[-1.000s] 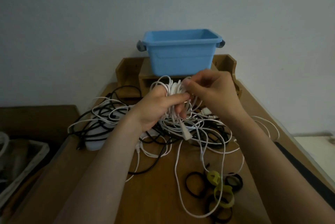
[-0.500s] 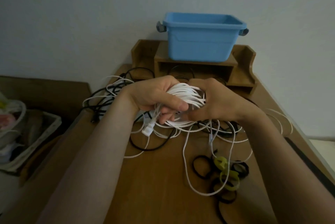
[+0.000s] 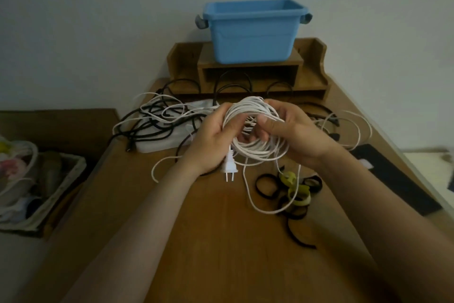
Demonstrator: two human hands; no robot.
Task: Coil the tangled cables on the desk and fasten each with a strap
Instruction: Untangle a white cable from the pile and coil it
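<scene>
A white cable coil (image 3: 255,153) hangs above the wooden desk (image 3: 208,241), held from both sides. My left hand (image 3: 208,140) grips its left side, and my right hand (image 3: 294,135) pinches its right side with the thumb over the strands. Below my left hand dangles the white two-pin plug (image 3: 229,169). A loose white tail (image 3: 248,194) drops from the coil and loops across the desk. Black and yellow straps (image 3: 294,192) lie in a small heap at the front right. A tangle of black and white cables (image 3: 159,118) lies behind my hands.
A blue plastic bin (image 3: 253,32) stands on a wooden desk organiser (image 3: 248,71) at the back. A white power strip (image 3: 157,143) sits under the tangle. A black flat object (image 3: 393,177) lies along the right edge. A basket with clutter (image 3: 32,180) sits left of the desk.
The coil has opened from a squeezed bundle into a round ring between both hands, and the plug now hangs straight down. The camera has tilted, so the desk appears lower.
</scene>
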